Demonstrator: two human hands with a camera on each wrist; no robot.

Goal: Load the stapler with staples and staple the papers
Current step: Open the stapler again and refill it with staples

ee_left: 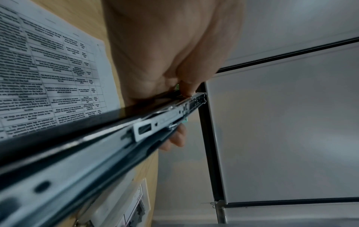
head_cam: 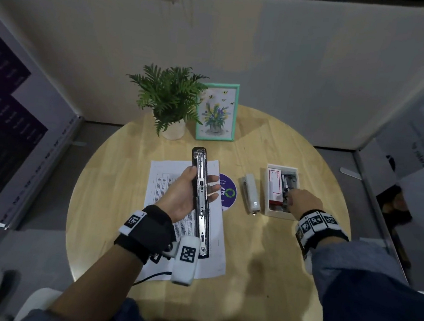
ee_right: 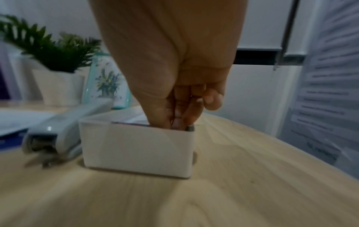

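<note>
- My left hand (head_cam: 184,194) is palm-up above the papers (head_cam: 162,181), fingers wrapped round the long black stapler (head_cam: 200,198), opened out flat.
- My right hand (head_cam: 302,201) reaches down into the white box (head_cam: 267,191) right of the papers, fingertips (ee_right: 182,121) bunched inside; can't tell if they're pinching any staples.

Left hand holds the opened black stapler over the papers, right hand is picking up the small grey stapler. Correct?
Not quite. The right hand is reaching into the white box, not picking up the grey stapler, which lies untouched beside the box; the head and right wrist views show it. The left hand does hold the opened black stapler over the papers.
</note>
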